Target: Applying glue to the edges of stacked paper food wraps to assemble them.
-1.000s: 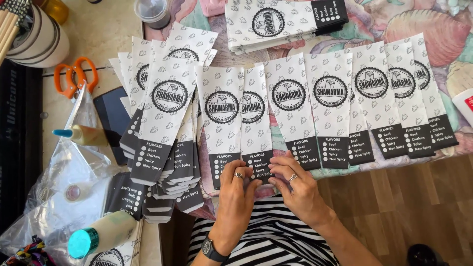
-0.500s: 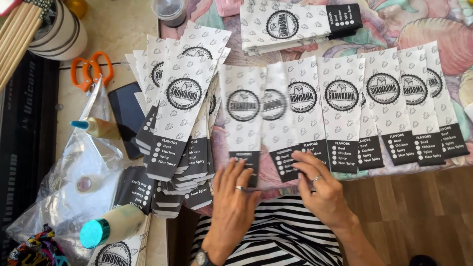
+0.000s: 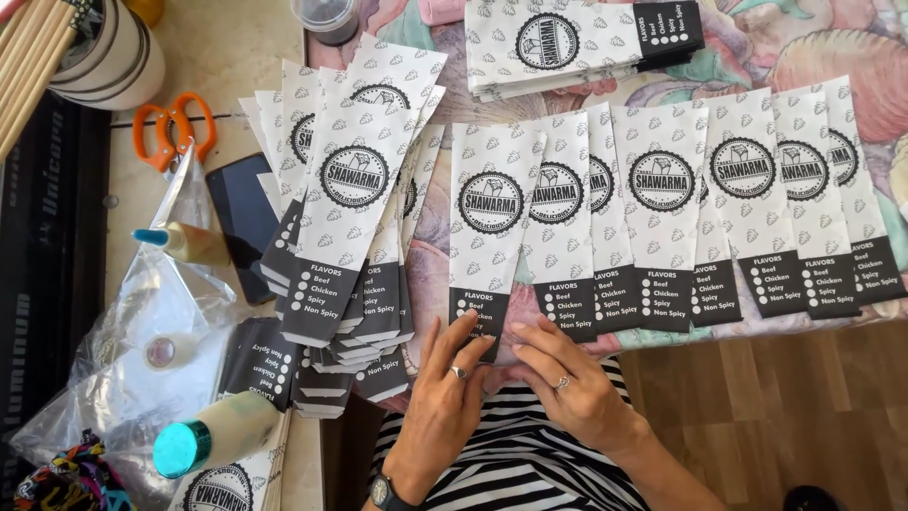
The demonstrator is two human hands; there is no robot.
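Note:
A row of long white paper sleeves with a round black emblem and a black lower end lies overlapped across the table edge. My left hand, with a ring and a wristwatch, presses its fingertips on the black end of the leftmost sleeve. My right hand, also ringed, rests flat beside it, its fingertips at the lower edge of the neighbouring sleeve. Neither hand grips anything. To the left sits a fanned pile of the same sleeves.
Another sleeve stack lies at the top. Orange scissors, a dark phone, a small glue bottle, a teal-capped bottle and a clear plastic bag sit left. Wooden sticks lean in a tub.
The view has shifted, so everything sits further right. Both hands slid from the sleeve ends toward the leftmost sleeve's black end and now lie flatter.

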